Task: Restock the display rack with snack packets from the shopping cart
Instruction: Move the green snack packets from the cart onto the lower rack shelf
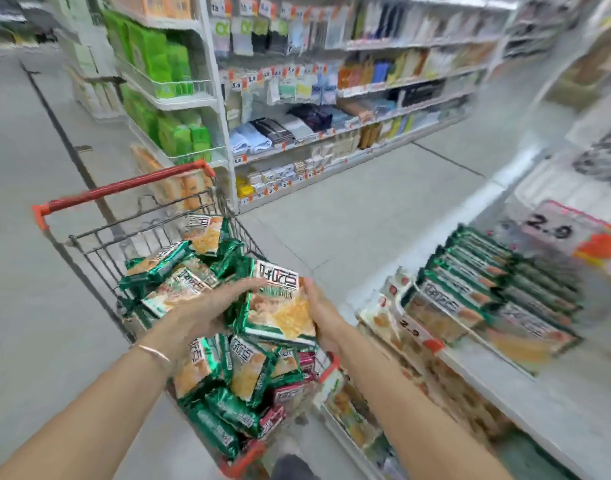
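The packet [279, 310] sits between both hands just above the cart [99, 244], lifted off the pile [207, 372] and tilted face-up; the right hand [323, 315] grips its right edge, thumb on top and fingers hidden beneath, probably so it can swing straight to the rack [525, 389] on that side; the left hand [203, 311] lies along the packet's left edge with fingers nearly straight, steadying rather than clasping. The packet is a flat, pillow-like pouch of shiny green foil with crimped ends and a pale printed face, slippery-looking and easily crushed, which may be why two hands share it; the pile below is the same stock, heaped loosely at all angles, with a few pinkish packs near the bottom. The cart is a grey wire basket with a red handle. On the rack, a row [477, 275] of matching packets stands on edge, packed side by side beneath a blurred price tag [556, 230]; bare white shelf shows in front of them.
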Demonstrator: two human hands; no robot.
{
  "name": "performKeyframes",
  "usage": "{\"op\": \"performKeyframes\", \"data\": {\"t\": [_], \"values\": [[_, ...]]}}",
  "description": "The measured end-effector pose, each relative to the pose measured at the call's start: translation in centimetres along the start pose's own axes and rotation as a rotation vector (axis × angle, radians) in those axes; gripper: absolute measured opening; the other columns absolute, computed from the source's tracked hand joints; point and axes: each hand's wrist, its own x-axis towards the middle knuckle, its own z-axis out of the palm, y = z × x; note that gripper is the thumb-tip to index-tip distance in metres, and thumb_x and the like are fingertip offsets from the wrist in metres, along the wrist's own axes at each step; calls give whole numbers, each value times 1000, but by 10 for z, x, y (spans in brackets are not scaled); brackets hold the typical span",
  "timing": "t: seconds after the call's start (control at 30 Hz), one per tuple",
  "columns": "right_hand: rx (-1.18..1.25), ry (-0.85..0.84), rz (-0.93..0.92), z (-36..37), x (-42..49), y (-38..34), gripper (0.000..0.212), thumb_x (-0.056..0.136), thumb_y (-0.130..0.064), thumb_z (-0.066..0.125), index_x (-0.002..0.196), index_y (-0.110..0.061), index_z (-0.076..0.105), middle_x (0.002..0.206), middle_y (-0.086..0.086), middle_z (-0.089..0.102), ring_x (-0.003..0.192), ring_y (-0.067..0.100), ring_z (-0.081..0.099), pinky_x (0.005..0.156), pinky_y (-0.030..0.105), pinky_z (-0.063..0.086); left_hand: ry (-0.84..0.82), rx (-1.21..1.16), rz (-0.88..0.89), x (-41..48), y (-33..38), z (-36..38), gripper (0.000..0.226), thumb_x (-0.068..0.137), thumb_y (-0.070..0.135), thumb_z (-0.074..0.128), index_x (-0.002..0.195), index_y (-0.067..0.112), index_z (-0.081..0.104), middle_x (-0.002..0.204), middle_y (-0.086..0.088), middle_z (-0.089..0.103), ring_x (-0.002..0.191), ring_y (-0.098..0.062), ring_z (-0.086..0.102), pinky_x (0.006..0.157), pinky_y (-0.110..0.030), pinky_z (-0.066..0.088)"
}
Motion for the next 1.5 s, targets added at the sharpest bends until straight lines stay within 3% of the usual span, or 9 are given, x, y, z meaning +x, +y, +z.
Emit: {"op": "performKeyframes", "data": {"t": [0.13, 0.27, 0.5, 0.73, 0.97, 1.07, 1.23, 1.43, 1.5], "values": [[242, 43, 93, -59, -87, 13, 47, 79, -51, 65, 110, -14, 68, 99, 6, 77, 89, 21, 73, 87, 36, 57, -125, 63, 31, 5, 6, 80, 37, 86, 42, 67, 96, 7, 64, 85, -14, 76, 72, -26, 71, 77, -36, 58], [293, 146, 13, -149, -163, 27, 38, 80, -32, 68, 109, -8, 65, 89, 4, 76, 74, 17, 72, 69, 29, 59, -300, 204, 29, 18, 17, 194, 29, 94, 41, 57, 89, 13, 67, 77, -6, 75, 62, -18, 70, 65, -30, 58], [253, 458, -100, -298, -239, 33, 39, 80, -23, 72, 115, -9, 65, 100, 4, 77, 84, 17, 73, 79, 30, 59, -511, 746, 171, 49, 62, 361, 125, 49, 72, 86, 149, 14, 37, 144, -8, 52, 128, -29, 53, 112, -43, 41], [-165, 846, -231, -384, -210, 70, 100, 52, -30, 99, 136, -17, 45, 123, -1, 66, 106, 14, 66, 92, 35, 57, -213, 1019, 485, 129, 55, 447, 133, 60, 41, 95, 159, 21, 8, 163, -12, 24, 147, -34, 30, 119, -45, 31], [-187, 671, -196, -386, -189, 118, 107, 51, -40, 96, 131, -21, 27, 129, 1, 60, 113, 19, 62, 99, 43, 53, -61, 1491, 760, 148, 28, 445, 128, 57, 56, 90, 156, 31, 13, 143, -10, 55, 131, -35, 50, 114, -51, 34], [-207, 462, -73, -385, -194, 124, 107, 56, -58, 91, 134, -27, 24, 139, 1, 55, 115, 15, 63, 97, 39, 55, -43, 1669, 722, 147, 17, 440, 119, 63, 57, 85, 156, 31, 14, 152, -9, 45, 141, -34, 38, 119, -55, 24], [114, 276, 81, -401, -202, 104, 54, 96, -69, 26, 121, -31, 55, 134, 8, 58, 120, 31, 57, 101, 50, 48, -109, 1743, 639, 146, 22, 447, 121, 66, 73, 74, 159, 31, 9, 168, -2, 1, 155, -30, -3, 121, -62, 2], [-155, 433, 234, -375, -159, 99, 90, 92, -76, 17, 158, -15, 18, 164, 8, 21, 147, 33, 29, 112, 50, 39, -4, 2048, 550, 145, 18, 426, 117, 70, 96, 35, 160, 32, -2, 166, 3, -16, 151, -29, -22, 119, -66, -6], [-102, 458, 228, -377, -147, 101, 87, 93, -75, 20, 155, -15, 26, 159, 8, 33, 139, 31, 41, 101, 51, 49, 18, 2012, 600, 151, 11, 418, 123, 66, 98, 33, 158, 31, -15, 165, 3, -21, 151, -27, -23, 119, -66, -5]]}}
